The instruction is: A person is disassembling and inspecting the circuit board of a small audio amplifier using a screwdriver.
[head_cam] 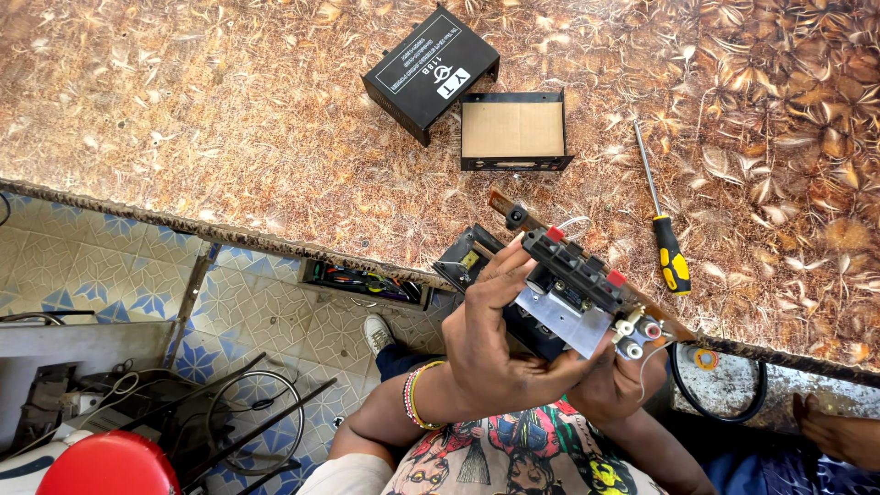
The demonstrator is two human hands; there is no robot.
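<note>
Black-and-grey terminal panel (582, 293) slants from far left to near right, clamped by the left hand (490, 344) above and the right hand (610, 385) beneath, screwdriver (662, 220) lying right.

On the patterned tabletop (229, 119) I see a black case cover (431, 73), an open black tray (512, 133) just beside it, and a yellow-handled screwdriver (662, 220). Below, a red round object (108, 466), possibly a stool, stands on tiled floor (92, 266).
</note>
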